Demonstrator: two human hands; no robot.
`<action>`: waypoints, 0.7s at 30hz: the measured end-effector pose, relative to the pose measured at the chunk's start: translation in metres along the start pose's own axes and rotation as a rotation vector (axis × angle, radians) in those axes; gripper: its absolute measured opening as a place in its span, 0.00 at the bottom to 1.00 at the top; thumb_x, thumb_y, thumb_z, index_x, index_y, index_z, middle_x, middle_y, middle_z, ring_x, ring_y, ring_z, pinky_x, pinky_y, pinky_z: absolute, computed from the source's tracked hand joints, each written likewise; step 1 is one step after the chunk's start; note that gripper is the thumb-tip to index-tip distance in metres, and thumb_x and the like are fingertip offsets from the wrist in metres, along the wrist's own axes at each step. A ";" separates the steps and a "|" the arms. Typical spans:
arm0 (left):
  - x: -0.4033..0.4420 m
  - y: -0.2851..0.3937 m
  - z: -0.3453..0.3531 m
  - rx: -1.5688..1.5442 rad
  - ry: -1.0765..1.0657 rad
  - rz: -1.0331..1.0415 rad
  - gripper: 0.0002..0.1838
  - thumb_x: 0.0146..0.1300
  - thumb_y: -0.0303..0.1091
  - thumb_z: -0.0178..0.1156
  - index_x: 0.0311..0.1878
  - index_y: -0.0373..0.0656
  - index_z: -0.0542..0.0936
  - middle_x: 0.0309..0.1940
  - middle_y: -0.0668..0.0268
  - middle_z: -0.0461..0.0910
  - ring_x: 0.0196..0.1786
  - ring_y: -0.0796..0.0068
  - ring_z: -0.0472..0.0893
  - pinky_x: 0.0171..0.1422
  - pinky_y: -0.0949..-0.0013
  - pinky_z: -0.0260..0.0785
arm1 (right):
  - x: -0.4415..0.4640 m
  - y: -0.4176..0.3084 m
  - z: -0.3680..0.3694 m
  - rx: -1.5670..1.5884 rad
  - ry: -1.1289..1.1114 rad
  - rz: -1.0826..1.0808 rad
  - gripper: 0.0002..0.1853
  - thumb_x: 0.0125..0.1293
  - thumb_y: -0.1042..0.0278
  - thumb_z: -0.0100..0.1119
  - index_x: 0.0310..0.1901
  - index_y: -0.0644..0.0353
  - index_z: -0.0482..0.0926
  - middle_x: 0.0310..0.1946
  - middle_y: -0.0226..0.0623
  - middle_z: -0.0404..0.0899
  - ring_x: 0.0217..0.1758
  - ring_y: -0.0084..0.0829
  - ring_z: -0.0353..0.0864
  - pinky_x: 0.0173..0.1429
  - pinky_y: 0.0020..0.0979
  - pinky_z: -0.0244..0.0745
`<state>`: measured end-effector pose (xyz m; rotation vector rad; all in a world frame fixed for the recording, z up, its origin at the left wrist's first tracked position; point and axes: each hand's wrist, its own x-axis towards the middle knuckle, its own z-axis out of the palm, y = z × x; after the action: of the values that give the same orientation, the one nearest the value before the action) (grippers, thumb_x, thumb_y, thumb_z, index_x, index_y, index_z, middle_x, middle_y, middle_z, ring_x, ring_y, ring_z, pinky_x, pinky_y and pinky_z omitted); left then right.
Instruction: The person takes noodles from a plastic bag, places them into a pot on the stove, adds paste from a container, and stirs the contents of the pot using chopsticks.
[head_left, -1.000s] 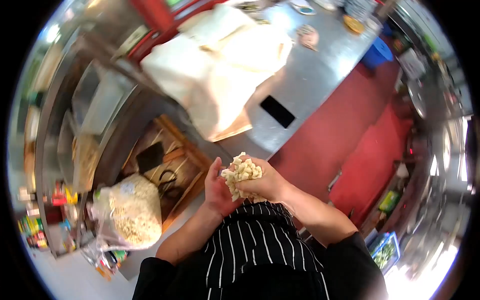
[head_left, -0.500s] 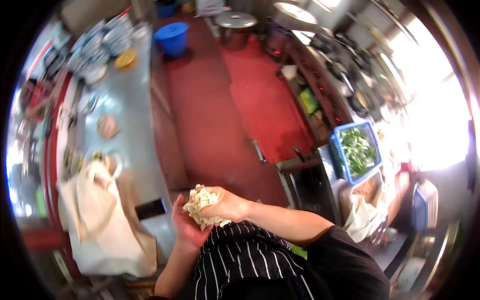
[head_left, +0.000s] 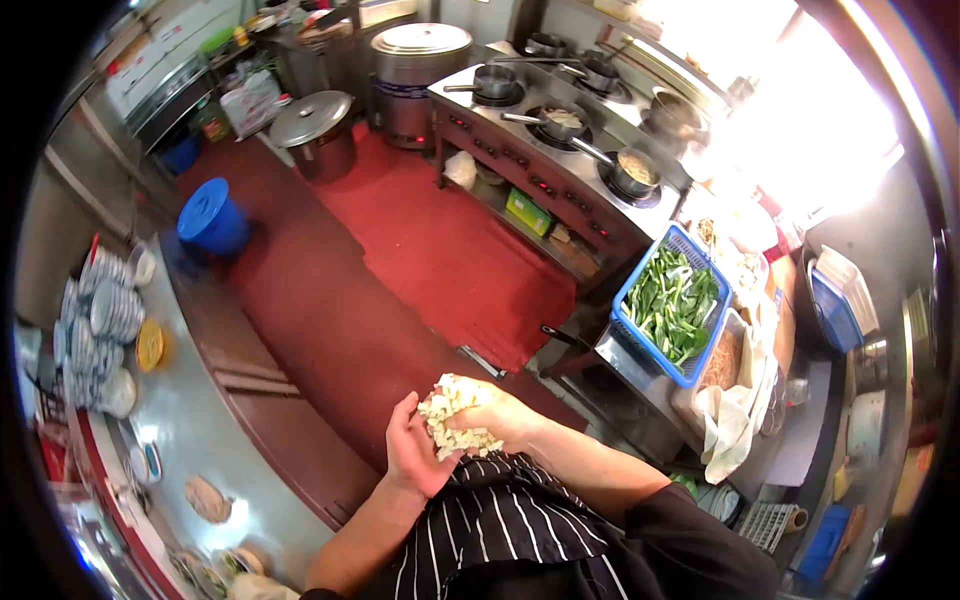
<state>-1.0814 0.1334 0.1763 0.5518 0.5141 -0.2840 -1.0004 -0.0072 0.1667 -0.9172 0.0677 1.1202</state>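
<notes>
A heap of pale, cream-coloured diced food (head_left: 447,412) is cupped between my two hands in front of the striped apron (head_left: 500,510). My left hand (head_left: 412,447) supports it from the left side and below, thumb pointing up. From the right, my right hand (head_left: 503,415) curls over the same heap, its fingers mostly hidden by the pieces. Exactly which food the dice are, I cannot tell. Nearest on the right is a blue plastic basket (head_left: 628,318) holding chopped green leaves (head_left: 675,305).
A stove (head_left: 520,150) with several pans, one a pan of food (head_left: 634,172), stands ahead right. Red matting (head_left: 440,250) covers the floor. On the left, a steel counter (head_left: 185,420) bears stacked bowls (head_left: 115,310). Farther off are a blue bin (head_left: 213,217) and a lidded pot (head_left: 313,135).
My view has swung to the right, bringing the stove fully into sight and pushing the cloth bag on the left counter almost out of frame. Both hands still cup the diced food.
</notes>
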 end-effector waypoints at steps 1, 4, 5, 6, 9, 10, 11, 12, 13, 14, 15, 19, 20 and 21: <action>0.023 0.015 0.011 -0.085 -0.014 -0.099 0.30 0.67 0.57 0.43 0.62 0.44 0.74 0.61 0.61 0.76 0.64 0.58 0.72 0.70 0.49 0.59 | 0.006 -0.022 -0.007 -0.015 0.007 -0.007 0.19 0.58 0.78 0.61 0.52 0.61 0.75 0.42 0.37 0.82 0.41 0.28 0.84 0.37 0.27 0.81; 0.091 0.047 0.046 -0.080 -0.095 -0.264 0.29 0.68 0.57 0.41 0.61 0.48 0.74 0.57 0.63 0.78 0.61 0.59 0.75 0.67 0.49 0.60 | 0.023 -0.077 -0.030 -0.004 0.087 -0.142 0.15 0.60 0.75 0.59 0.50 0.60 0.76 0.42 0.37 0.82 0.42 0.30 0.84 0.42 0.31 0.82; 0.115 0.054 0.058 -0.052 -0.136 -0.292 0.29 0.68 0.57 0.41 0.62 0.48 0.73 0.58 0.63 0.77 0.60 0.59 0.75 0.67 0.49 0.60 | 0.026 -0.098 -0.034 0.048 0.138 -0.207 0.17 0.58 0.77 0.60 0.50 0.61 0.75 0.41 0.37 0.82 0.39 0.28 0.84 0.35 0.27 0.80; 0.139 0.058 0.069 -0.028 -0.175 -0.317 0.30 0.68 0.57 0.41 0.63 0.49 0.72 0.58 0.63 0.77 0.60 0.59 0.75 0.67 0.50 0.60 | 0.028 -0.117 -0.040 0.098 0.185 -0.267 0.19 0.56 0.78 0.61 0.50 0.62 0.74 0.41 0.36 0.82 0.36 0.26 0.83 0.27 0.22 0.78; 0.220 0.062 0.103 0.010 -0.236 -0.351 0.26 0.71 0.51 0.39 0.60 0.46 0.74 0.56 0.62 0.78 0.58 0.61 0.76 0.64 0.53 0.65 | 0.043 -0.161 -0.091 0.169 0.229 -0.411 0.19 0.57 0.77 0.62 0.52 0.61 0.73 0.43 0.37 0.80 0.42 0.30 0.83 0.39 0.28 0.81; 0.246 0.064 0.121 0.027 -0.233 -0.363 0.24 0.72 0.49 0.39 0.58 0.45 0.75 0.55 0.63 0.79 0.57 0.62 0.77 0.63 0.55 0.67 | 0.049 -0.178 -0.112 0.188 0.206 -0.429 0.20 0.58 0.77 0.60 0.53 0.61 0.72 0.45 0.37 0.80 0.46 0.31 0.83 0.49 0.32 0.81; 0.273 0.066 0.140 0.057 -0.174 -0.379 0.22 0.72 0.46 0.39 0.55 0.45 0.77 0.52 0.64 0.81 0.55 0.64 0.79 0.62 0.56 0.68 | 0.053 -0.196 -0.131 0.164 0.225 -0.440 0.20 0.58 0.76 0.61 0.53 0.60 0.72 0.45 0.38 0.80 0.44 0.31 0.83 0.44 0.30 0.82; 0.299 0.064 0.155 0.050 -0.178 -0.370 0.21 0.72 0.46 0.40 0.54 0.45 0.77 0.51 0.64 0.81 0.54 0.65 0.79 0.59 0.57 0.70 | 0.060 -0.211 -0.151 0.191 0.229 -0.487 0.19 0.58 0.76 0.61 0.53 0.61 0.73 0.44 0.38 0.80 0.42 0.31 0.83 0.38 0.29 0.82; 0.329 0.063 0.170 0.071 -0.199 -0.384 0.20 0.72 0.45 0.40 0.54 0.45 0.77 0.51 0.65 0.81 0.53 0.65 0.79 0.58 0.57 0.71 | 0.066 -0.228 -0.171 0.186 0.280 -0.509 0.19 0.58 0.76 0.61 0.52 0.61 0.72 0.44 0.39 0.80 0.41 0.31 0.84 0.36 0.28 0.82; 0.361 0.062 0.185 0.093 -0.223 -0.395 0.20 0.72 0.45 0.40 0.54 0.45 0.77 0.51 0.65 0.81 0.53 0.66 0.80 0.57 0.58 0.71 | 0.072 -0.248 -0.193 0.179 0.330 -0.532 0.19 0.58 0.76 0.62 0.52 0.62 0.72 0.43 0.40 0.81 0.40 0.31 0.84 0.34 0.28 0.82; 0.390 0.062 0.206 0.123 -0.231 -0.414 0.20 0.73 0.45 0.40 0.54 0.45 0.77 0.50 0.65 0.81 0.52 0.66 0.80 0.55 0.59 0.73 | 0.080 -0.264 -0.223 0.176 0.332 -0.584 0.20 0.57 0.76 0.62 0.53 0.62 0.72 0.43 0.41 0.81 0.39 0.33 0.84 0.32 0.29 0.81; 0.513 0.048 0.299 0.215 -0.197 -0.463 0.20 0.74 0.50 0.40 0.46 0.48 0.77 0.37 0.67 0.82 0.35 0.71 0.81 0.28 0.64 0.71 | 0.089 -0.361 -0.317 0.270 0.456 -0.656 0.23 0.55 0.77 0.63 0.54 0.61 0.71 0.42 0.40 0.80 0.36 0.33 0.84 0.28 0.30 0.81; 0.554 0.037 0.312 0.195 -0.233 -0.505 0.20 0.74 0.47 0.40 0.53 0.47 0.77 0.47 0.65 0.82 0.47 0.68 0.81 0.47 0.61 0.74 | 0.089 -0.386 -0.341 0.264 0.500 -0.664 0.24 0.55 0.77 0.63 0.55 0.61 0.71 0.42 0.39 0.80 0.38 0.33 0.83 0.32 0.30 0.81; 0.586 0.032 0.335 0.252 -0.222 -0.525 0.20 0.74 0.48 0.40 0.52 0.48 0.77 0.46 0.66 0.83 0.45 0.68 0.82 0.43 0.62 0.74 | 0.091 -0.409 -0.367 0.281 0.537 -0.692 0.25 0.54 0.77 0.63 0.55 0.61 0.70 0.43 0.39 0.80 0.40 0.33 0.83 0.35 0.30 0.82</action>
<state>-0.4496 -0.0998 0.1217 0.6140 0.4023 -0.9100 -0.4921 -0.2324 0.1304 -0.8664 0.3136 0.1998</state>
